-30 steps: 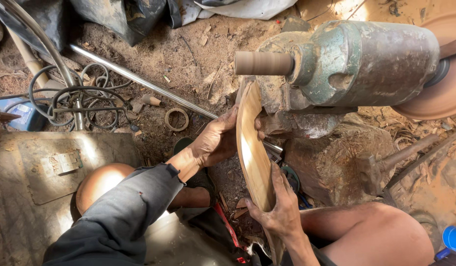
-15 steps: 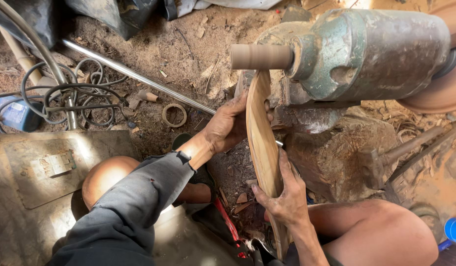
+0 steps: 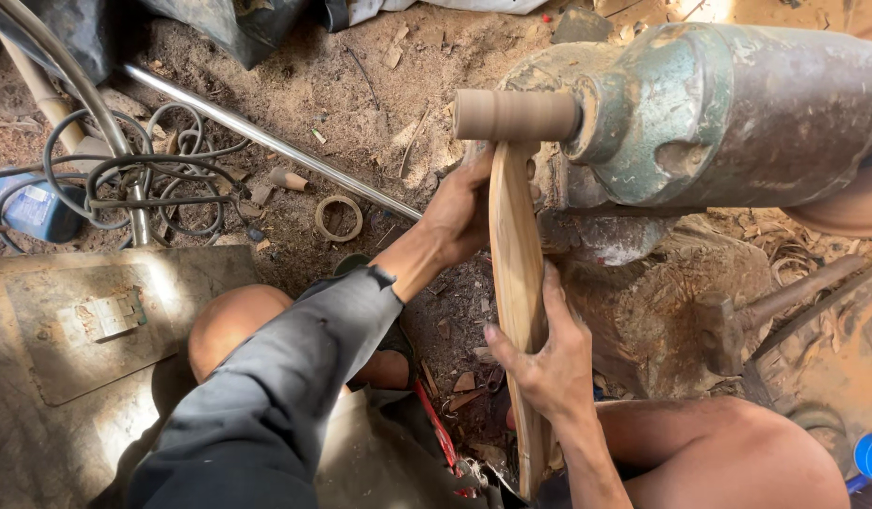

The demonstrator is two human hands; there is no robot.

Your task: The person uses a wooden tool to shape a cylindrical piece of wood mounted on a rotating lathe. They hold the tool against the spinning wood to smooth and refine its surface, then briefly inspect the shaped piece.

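The long, flat, pale wooden blank is now standing edge-on and straighter under the brown cylindrical wooden spindle of the green-grey lathe head, where a second ago it was showing its curved face. The left hand is gripping its upper part and the right hand is clasping its middle; its lower end is running out of view between the knees, and the left fingers are hiding behind the wood.

2 hands, 1 wooden board, perhaps 1 ring.
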